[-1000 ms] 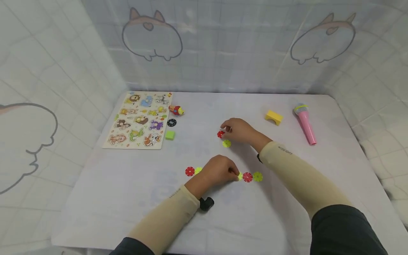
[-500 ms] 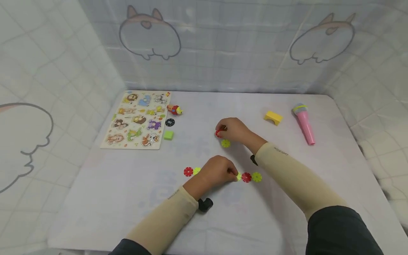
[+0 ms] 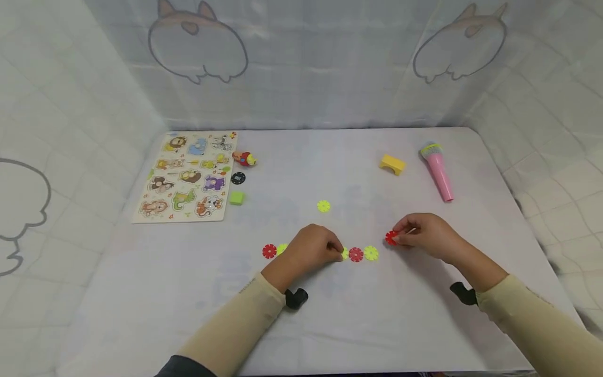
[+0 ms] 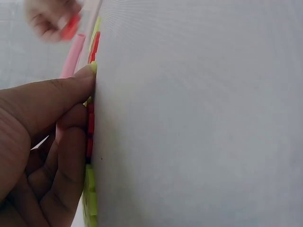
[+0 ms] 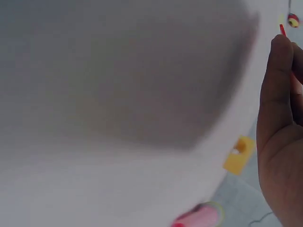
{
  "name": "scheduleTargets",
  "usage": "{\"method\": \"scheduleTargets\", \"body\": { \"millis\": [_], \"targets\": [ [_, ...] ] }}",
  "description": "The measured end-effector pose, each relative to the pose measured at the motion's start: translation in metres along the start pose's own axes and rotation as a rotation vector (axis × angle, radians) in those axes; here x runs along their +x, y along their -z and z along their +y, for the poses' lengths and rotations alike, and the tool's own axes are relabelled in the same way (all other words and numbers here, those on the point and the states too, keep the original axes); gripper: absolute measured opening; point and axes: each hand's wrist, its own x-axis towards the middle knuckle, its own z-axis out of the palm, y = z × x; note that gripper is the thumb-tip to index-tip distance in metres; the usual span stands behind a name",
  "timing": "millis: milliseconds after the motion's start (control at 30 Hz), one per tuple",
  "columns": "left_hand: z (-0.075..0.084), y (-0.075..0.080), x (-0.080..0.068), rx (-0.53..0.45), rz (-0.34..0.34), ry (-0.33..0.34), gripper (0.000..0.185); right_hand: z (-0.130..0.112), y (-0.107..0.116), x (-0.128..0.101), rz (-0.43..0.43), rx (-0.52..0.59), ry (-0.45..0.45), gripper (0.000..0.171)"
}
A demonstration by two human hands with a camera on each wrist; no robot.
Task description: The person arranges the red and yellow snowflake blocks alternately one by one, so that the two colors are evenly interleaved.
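Note:
My right hand [image 3: 431, 235] pinches a red notched disc [image 3: 391, 238] between thumb and fingers, just right of the row. The red disc [image 5: 282, 30] shows edge-on past the fingertips in the right wrist view. A row of red and yellow-green discs lies on the table; its right end has a red disc [image 3: 356, 255] and a yellow-green disc [image 3: 371, 253]. Over the row's middle, my left hand [image 3: 306, 251] pinches a yellow-green disc [image 4: 94, 66] with thumb and index finger, hiding part of the row. At the left end lies another red disc [image 3: 269, 251].
A loose yellow-green disc [image 3: 323, 206] lies behind the row. An animal puzzle board [image 3: 136, 217], small figure [image 3: 244, 158], black round chip [image 3: 238, 178] and green block [image 3: 237, 198] are at left. A yellow arch block [image 3: 392, 164] and pink toy microphone [image 3: 439, 175] lie back right.
My right hand has picked up the red disc from beside the loose yellow-green one and carried it right and nearer, to the row's right end. The left hand keeps its place on the row.

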Motion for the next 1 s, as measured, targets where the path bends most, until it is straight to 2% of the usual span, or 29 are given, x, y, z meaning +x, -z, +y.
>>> {"method": "scheduleTargets", "body": {
  "millis": [167, 367, 467, 567, 733, 867, 933, 1000],
  "targets": [
    [-0.003, 0.01, -0.003, 0.004, 0.019, -0.001, 0.009, 0.012, -0.013, -0.01, 0.01, -0.011, -0.002, 0.013],
    [-0.005, 0.013, -0.003, 0.007, 0.025, 0.003, 0.009, 0.0, -0.026, -0.005, 0.074, -0.127, 0.07, 0.01],
    [-0.006, 0.011, -0.002, 0.009, 0.025, -0.005, 0.007, -0.005, -0.025, -0.001, 0.067, -0.179, 0.078, 0.013],
    [-0.005, 0.008, 0.0, 0.022, 0.019, -0.01, 0.007, -0.008, -0.016, 0.007, 0.042, -0.15, 0.051, 0.019],
    [-0.004, 0.006, 0.001, 0.04, 0.008, -0.01, 0.007, -0.03, -0.007, 0.047, 0.013, 0.029, -0.027, 0.034],
    [-0.005, 0.003, 0.002, 0.028, 0.012, -0.047, 0.006, -0.061, -0.023, 0.09, -0.04, 0.134, -0.085, 0.037],
    [-0.005, 0.001, 0.004, 0.022, 0.017, -0.076, 0.006, -0.076, -0.035, 0.106, -0.059, 0.12, -0.086, 0.036],
    [-0.005, -0.001, 0.004, 0.018, 0.019, -0.104, 0.006, -0.088, -0.046, 0.115, -0.049, 0.028, -0.063, 0.033]
  ]
}}
